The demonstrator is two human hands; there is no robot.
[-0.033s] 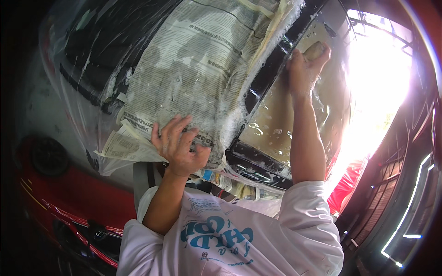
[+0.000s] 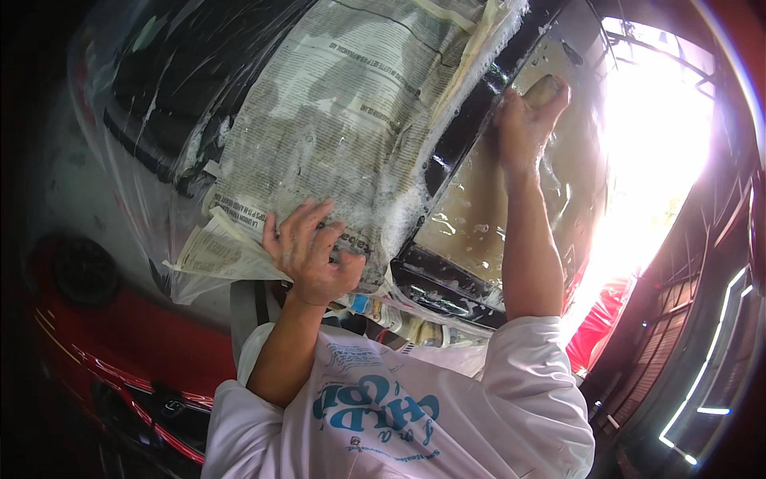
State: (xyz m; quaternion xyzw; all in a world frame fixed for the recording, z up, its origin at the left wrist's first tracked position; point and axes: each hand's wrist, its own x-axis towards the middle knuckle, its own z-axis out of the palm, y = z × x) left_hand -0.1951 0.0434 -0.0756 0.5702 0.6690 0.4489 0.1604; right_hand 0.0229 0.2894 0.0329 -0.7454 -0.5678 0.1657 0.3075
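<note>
My left hand [image 2: 313, 254] lies with its fingers spread on wet newspaper [image 2: 335, 120], which covers part of a car body. My right hand [image 2: 527, 132] is closed around a rounded greyish-tan pad [image 2: 544, 92]; its exact kind is unclear. Thumb and fingers grip the pad's sides, and the palm hides part of it. Beneath the right hand is a wet, brownish car panel [image 2: 471, 215] with shiny black borders. White suds [image 2: 407, 203] run along the newspaper's taped edge, between the two hands.
Clear plastic sheeting [image 2: 140, 184] drapes over the dark car glass on the left. A red car [image 2: 144, 351] stands at lower left, close to my left elbow. Bright daylight comes in at right, beside a red object [image 2: 598, 319].
My right hand and the pad have shifted very slightly on the wet panel, toward me and to the left. My left hand stays where it was.
</note>
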